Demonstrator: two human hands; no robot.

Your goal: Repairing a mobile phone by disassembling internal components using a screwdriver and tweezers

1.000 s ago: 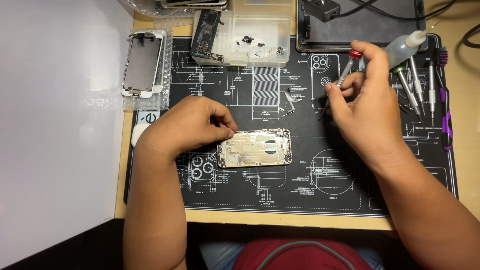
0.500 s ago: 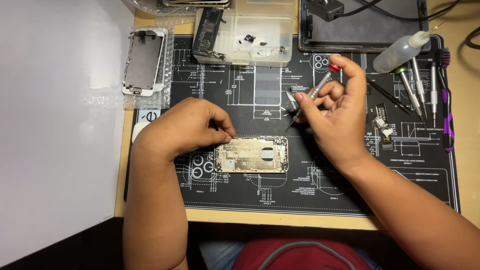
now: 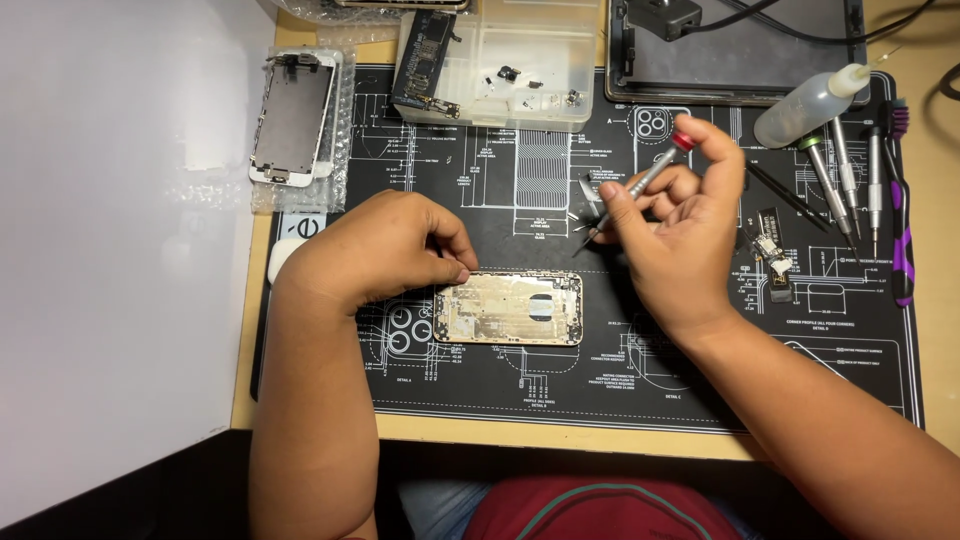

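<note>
An opened gold phone housing point(image 3: 510, 308) lies flat on a black repair mat point(image 3: 480, 380) with white diagrams. My left hand point(image 3: 385, 250) rests on the mat, its fingertips pinching the housing's upper left corner. My right hand point(image 3: 680, 235) hovers above and to the right of the housing, gripping a slim silver screwdriver point(image 3: 640, 185) with a red cap. The driver is tilted, tip pointing down-left at the mat just above the housing. Silver tweezers point(image 3: 590, 192) lie on the mat beside the tip.
A phone screen assembly point(image 3: 292, 120) lies on bubble wrap at the upper left. A clear parts box point(image 3: 515, 60) and a circuit board point(image 3: 425, 60) sit at the top. A squeeze bottle point(image 3: 815, 95), several screwdrivers point(image 3: 845, 175), a purple tool point(image 3: 900, 200) and small loose parts point(image 3: 772, 255) lie right.
My right hand has carried the red-capped screwdriver leftward from the tool row toward the housing. My left hand has stayed at the housing's corner.
</note>
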